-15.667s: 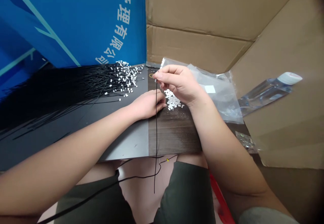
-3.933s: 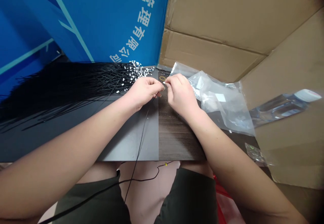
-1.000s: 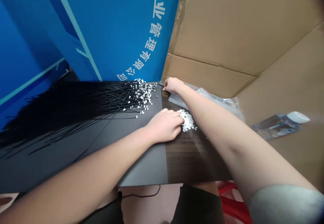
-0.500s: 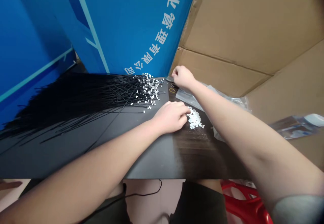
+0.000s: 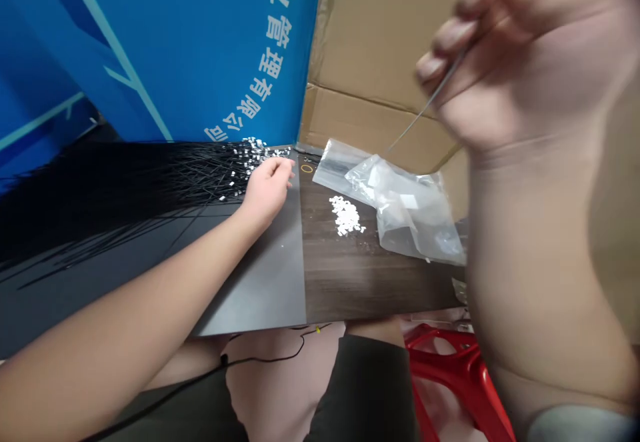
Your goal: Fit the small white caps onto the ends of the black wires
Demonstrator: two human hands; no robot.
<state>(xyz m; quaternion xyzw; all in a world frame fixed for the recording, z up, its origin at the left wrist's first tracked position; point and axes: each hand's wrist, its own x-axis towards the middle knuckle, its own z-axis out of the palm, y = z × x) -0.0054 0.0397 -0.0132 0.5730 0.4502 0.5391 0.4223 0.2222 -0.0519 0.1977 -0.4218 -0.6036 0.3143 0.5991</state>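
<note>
My right hand is raised close to the camera at upper right, blurred, and pinches a thin black cable tie that slants down to the left. My left hand rests on the dark grey sheet, its loosely spread fingers next to the heads of a large fan of black cable ties. Small white pieces are scattered among those heads. A separate heap of white pieces lies on the wood-grain board, with a small gold ring near the back.
A crumpled clear plastic bag lies at the back right of the board. Behind stand a blue printed panel and brown cardboard. A red plastic stool and a thin black cord are below the front edge.
My right hand has risen from the back of the board toward the camera, now holding a thin tie. My left hand has moved left from the white heap to the tie heads.
</note>
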